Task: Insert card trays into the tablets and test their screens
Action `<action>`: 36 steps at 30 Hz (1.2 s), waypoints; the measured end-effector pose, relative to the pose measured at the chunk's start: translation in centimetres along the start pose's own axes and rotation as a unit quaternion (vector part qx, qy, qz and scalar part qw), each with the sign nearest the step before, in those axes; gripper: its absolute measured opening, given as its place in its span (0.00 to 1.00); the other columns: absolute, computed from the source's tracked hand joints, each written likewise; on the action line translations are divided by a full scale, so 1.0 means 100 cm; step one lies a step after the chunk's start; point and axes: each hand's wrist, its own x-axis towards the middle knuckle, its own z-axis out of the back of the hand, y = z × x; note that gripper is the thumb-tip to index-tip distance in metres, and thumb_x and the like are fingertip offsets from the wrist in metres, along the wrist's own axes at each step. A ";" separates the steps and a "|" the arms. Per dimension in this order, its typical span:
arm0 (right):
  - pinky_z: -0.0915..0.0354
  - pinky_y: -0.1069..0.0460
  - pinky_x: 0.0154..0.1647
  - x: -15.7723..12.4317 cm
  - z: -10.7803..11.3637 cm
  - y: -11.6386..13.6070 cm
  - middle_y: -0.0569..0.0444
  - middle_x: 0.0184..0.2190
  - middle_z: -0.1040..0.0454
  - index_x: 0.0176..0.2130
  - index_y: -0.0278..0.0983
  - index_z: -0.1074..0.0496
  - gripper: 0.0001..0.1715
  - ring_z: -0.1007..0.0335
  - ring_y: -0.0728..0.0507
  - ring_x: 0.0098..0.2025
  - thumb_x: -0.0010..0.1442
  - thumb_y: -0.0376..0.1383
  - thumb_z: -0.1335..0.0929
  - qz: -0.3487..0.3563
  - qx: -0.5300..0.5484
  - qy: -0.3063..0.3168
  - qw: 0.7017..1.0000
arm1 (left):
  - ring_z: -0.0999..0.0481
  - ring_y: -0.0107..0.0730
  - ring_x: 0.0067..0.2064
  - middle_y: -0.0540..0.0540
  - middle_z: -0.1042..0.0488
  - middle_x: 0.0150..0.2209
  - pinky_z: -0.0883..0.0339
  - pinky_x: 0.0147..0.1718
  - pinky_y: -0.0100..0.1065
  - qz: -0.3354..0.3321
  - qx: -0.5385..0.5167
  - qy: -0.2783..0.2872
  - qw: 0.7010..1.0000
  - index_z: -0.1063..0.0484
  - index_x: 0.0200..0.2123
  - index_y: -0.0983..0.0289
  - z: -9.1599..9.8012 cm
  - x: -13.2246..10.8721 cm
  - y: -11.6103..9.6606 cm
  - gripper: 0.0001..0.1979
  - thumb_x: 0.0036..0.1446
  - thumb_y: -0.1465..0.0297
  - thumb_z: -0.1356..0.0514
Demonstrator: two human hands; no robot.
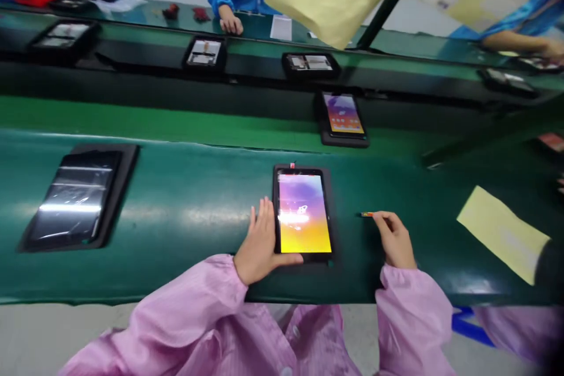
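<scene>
A tablet (302,212) lies on the green belt directly in front of me, its lit screen fading from purple to yellow. My left hand (263,241) rests against its left edge, with the thumb over the lower bezel. A small red tag (292,165) shows at the tablet's top edge. To the right of the tablet, my right hand (393,239) pinches a slim pen-like tool (366,214) with an orange section. Its tip points left, toward the tablet, and does not touch it.
The green conveyor belt (185,211) carries a dark tablet (74,200) to my left and a lit tablet (342,114) beyond mine. A yellow sheet (502,232) lies at the right. Several trays stand on a farther belt, where a co-worker's hand (230,20) rests.
</scene>
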 end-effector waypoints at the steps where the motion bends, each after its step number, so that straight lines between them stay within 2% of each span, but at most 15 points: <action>1: 0.38 0.33 0.49 0.004 0.003 -0.005 0.47 0.33 0.27 0.30 0.38 0.30 0.28 0.30 0.35 0.41 0.52 0.60 0.35 0.001 -0.026 -0.022 0.999 | 0.67 0.58 0.70 0.79 0.64 0.68 0.64 0.64 0.64 -0.002 -0.008 -0.025 1.000 0.72 0.68 0.74 0.006 0.012 0.006 0.59 0.51 0.39 0.47; 3: 0.46 0.28 0.54 0.008 0.005 -0.007 0.42 0.39 0.27 0.34 0.38 0.27 0.28 0.35 0.29 0.48 0.51 0.59 0.33 0.016 -0.080 -0.073 0.994 | 0.63 0.52 0.71 0.74 0.59 0.69 0.63 0.66 0.58 -0.005 -0.035 -0.091 0.995 0.64 0.68 0.72 0.018 0.045 0.020 0.46 0.60 0.46 0.51; 6: 0.54 0.25 0.57 -0.003 -0.003 0.016 0.31 0.54 0.35 0.50 0.32 0.31 0.34 0.47 0.22 0.60 0.57 0.55 0.35 0.069 -0.137 -0.137 0.979 | 0.40 0.42 0.65 0.67 0.38 0.63 0.49 0.64 0.48 -0.011 -0.083 -0.170 0.982 0.43 0.62 0.67 0.035 0.102 0.040 0.30 0.66 0.54 0.57; 8: 0.53 0.29 0.60 -0.021 -0.016 0.043 0.31 0.59 0.39 0.55 0.29 0.34 0.34 0.48 0.26 0.63 0.62 0.52 0.38 0.139 -0.154 -0.115 0.972 | 0.30 0.37 0.57 0.61 0.27 0.54 0.42 0.60 0.43 -0.031 -0.096 -0.171 0.980 0.31 0.53 0.65 0.040 0.127 0.048 0.25 0.68 0.57 0.60; 10: 0.51 0.35 0.64 -0.042 -0.034 0.074 0.42 0.60 0.35 0.57 0.37 0.33 0.28 0.44 0.33 0.64 0.64 0.49 0.39 0.224 -0.162 -0.031 0.961 | 0.27 0.35 0.53 0.57 0.24 0.49 0.42 0.59 0.42 -0.054 -0.091 -0.150 0.983 0.27 0.46 0.63 0.041 0.138 0.052 0.25 0.68 0.59 0.61; 11: 0.53 0.38 0.66 -0.051 -0.044 0.088 0.49 0.61 0.34 0.58 0.42 0.34 0.26 0.42 0.37 0.63 0.65 0.49 0.39 0.262 -0.167 0.015 0.950 | 0.27 0.35 0.53 0.56 0.24 0.49 0.43 0.60 0.43 -0.062 -0.085 -0.141 0.984 0.26 0.45 0.62 0.040 0.138 0.052 0.26 0.68 0.59 0.61; 12: 0.54 0.38 0.67 -0.058 -0.055 0.100 0.51 0.62 0.35 0.60 0.43 0.35 0.26 0.43 0.38 0.64 0.66 0.49 0.40 0.295 -0.184 0.063 0.935 | 0.28 0.34 0.54 0.55 0.24 0.49 0.45 0.61 0.43 -0.065 -0.079 -0.135 0.986 0.26 0.46 0.62 0.039 0.136 0.052 0.26 0.69 0.60 0.61; 14: 0.57 0.34 0.68 -0.066 -0.073 0.118 0.49 0.65 0.40 0.63 0.41 0.39 0.31 0.45 0.36 0.66 0.68 0.50 0.44 0.325 -0.240 0.131 0.905 | 0.28 0.34 0.54 0.54 0.24 0.50 0.46 0.62 0.43 -0.066 -0.078 -0.134 0.986 0.26 0.48 0.61 0.038 0.130 0.051 0.26 0.69 0.60 0.61; 16: 0.58 0.32 0.67 -0.067 -0.086 0.125 0.44 0.66 0.43 0.65 0.36 0.42 0.36 0.48 0.33 0.67 0.67 0.53 0.46 0.318 -0.295 0.162 0.887 | 0.27 0.33 0.53 0.55 0.23 0.49 0.43 0.60 0.42 -0.069 -0.090 -0.146 0.983 0.24 0.46 0.61 0.038 0.125 0.049 0.26 0.69 0.60 0.61; 19: 0.55 0.32 0.67 -0.070 -0.087 0.121 0.44 0.66 0.43 0.65 0.35 0.43 0.39 0.48 0.32 0.67 0.66 0.55 0.46 0.304 -0.331 0.172 0.877 | 0.26 0.33 0.51 0.55 0.22 0.47 0.42 0.59 0.42 -0.066 -0.099 -0.160 0.980 0.23 0.41 0.61 0.040 0.124 0.048 0.27 0.69 0.61 0.61; 23: 0.54 0.31 0.66 -0.092 -0.068 0.108 0.46 0.67 0.44 0.66 0.38 0.44 0.38 0.48 0.33 0.67 0.66 0.55 0.46 0.320 -0.343 0.182 0.864 | 0.25 0.33 0.50 0.53 0.21 0.45 0.44 0.60 0.44 -0.063 -0.099 -0.167 0.979 0.22 0.39 0.61 0.042 0.126 0.048 0.25 0.69 0.62 0.59; 26: 0.54 0.31 0.65 -0.113 -0.054 0.098 0.47 0.67 0.44 0.66 0.40 0.45 0.41 0.48 0.33 0.67 0.63 0.58 0.44 0.335 -0.339 0.176 0.861 | 0.25 0.33 0.48 0.53 0.21 0.45 0.44 0.59 0.44 -0.062 -0.103 -0.174 0.977 0.21 0.38 0.60 0.043 0.127 0.047 0.25 0.68 0.63 0.58; 31: 0.60 0.30 0.66 -0.129 -0.041 0.082 0.46 0.65 0.41 0.67 0.39 0.47 0.48 0.46 0.32 0.66 0.58 0.63 0.42 0.380 -0.321 0.160 0.853 | 0.27 0.33 0.50 0.53 0.22 0.47 0.45 0.59 0.43 -0.056 -0.086 -0.176 0.979 0.21 0.38 0.60 0.043 0.126 0.044 0.24 0.68 0.63 0.57; 33: 0.60 0.30 0.66 -0.129 -0.038 0.075 0.43 0.66 0.42 0.68 0.38 0.52 0.54 0.47 0.31 0.66 0.55 0.64 0.41 0.370 -0.313 0.149 0.862 | 0.28 0.35 0.51 0.53 0.23 0.48 0.44 0.58 0.43 -0.044 -0.083 -0.183 0.979 0.21 0.38 0.60 0.042 0.124 0.042 0.24 0.67 0.63 0.57; 36: 0.58 0.29 0.65 -0.124 -0.036 0.065 0.37 0.66 0.44 0.70 0.35 0.61 0.63 0.48 0.29 0.67 0.51 0.65 0.38 0.313 -0.304 0.106 0.893 | 0.31 0.39 0.52 0.54 0.25 0.49 0.44 0.57 0.45 -0.005 -0.079 -0.200 0.977 0.21 0.39 0.59 0.038 0.121 0.035 0.22 0.66 0.62 0.55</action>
